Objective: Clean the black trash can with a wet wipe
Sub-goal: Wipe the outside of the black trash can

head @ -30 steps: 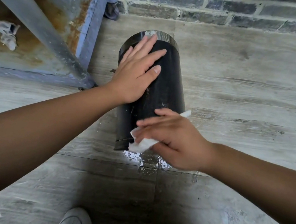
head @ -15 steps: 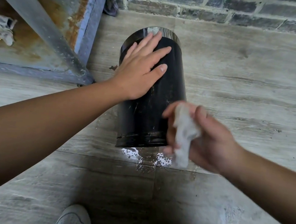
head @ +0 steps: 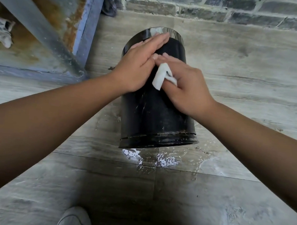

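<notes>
The black trash can (head: 154, 121) lies on its side on the tiled floor, its shiny metal rim pointing away toward the brick wall. My left hand (head: 141, 67) rests flat on the upper part of the can, fingers together, holding nothing. My right hand (head: 184, 87) presses a crumpled white wet wipe (head: 161, 75) against the can's upper side, right beside my left hand's fingers. The can's wall shows pale scuffs and streaks.
A wet patch (head: 148, 156) glistens on the floor by the can's near end. A rusty blue metal frame (head: 84, 31) with a grey slanted bar and a crumpled tissue (head: 1, 32) sits at left. The brick wall (head: 217, 5) runs behind. My shoes (head: 75, 222) show below.
My right hand lifted the wipe off the can's near end and carried it up to the can's upper side beside my left hand. The left hand's fingers have closed together.
</notes>
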Demonstrator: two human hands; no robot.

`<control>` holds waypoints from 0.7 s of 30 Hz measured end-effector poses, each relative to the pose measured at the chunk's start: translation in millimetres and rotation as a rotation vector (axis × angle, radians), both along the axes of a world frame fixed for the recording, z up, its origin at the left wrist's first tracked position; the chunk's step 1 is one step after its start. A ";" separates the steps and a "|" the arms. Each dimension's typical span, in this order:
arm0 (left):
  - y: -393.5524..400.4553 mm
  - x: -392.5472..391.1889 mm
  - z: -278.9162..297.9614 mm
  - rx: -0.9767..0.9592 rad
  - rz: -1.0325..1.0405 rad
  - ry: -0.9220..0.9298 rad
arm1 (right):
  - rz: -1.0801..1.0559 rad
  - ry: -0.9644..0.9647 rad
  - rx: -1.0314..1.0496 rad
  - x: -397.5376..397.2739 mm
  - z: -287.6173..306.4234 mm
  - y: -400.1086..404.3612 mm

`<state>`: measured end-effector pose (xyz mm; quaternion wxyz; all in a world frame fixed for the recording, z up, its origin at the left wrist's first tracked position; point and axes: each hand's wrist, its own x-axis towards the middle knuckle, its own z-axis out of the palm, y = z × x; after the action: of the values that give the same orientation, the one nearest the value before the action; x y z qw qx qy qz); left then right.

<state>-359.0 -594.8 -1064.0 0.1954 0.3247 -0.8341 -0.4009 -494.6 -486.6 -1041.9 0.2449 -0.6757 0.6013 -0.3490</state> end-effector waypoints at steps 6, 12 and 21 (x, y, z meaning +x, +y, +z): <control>-2.0 13.8 -6.6 -0.192 0.027 -0.090 | 0.404 0.202 0.072 4.2 6.6 49.8; -1.7 22.4 -6.4 -0.197 0.037 -0.088 | 0.632 0.206 0.186 23.9 28.8 91.7; -2.2 32.1 -4.6 -0.200 0.040 -0.068 | 0.701 -0.302 0.408 26.9 52.0 103.6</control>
<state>-326.8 -596.9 -1068.6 0.2064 0.3335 -0.8693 -0.3007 -467.7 -383.1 -990.0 0.5625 -0.7182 0.3495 -0.2137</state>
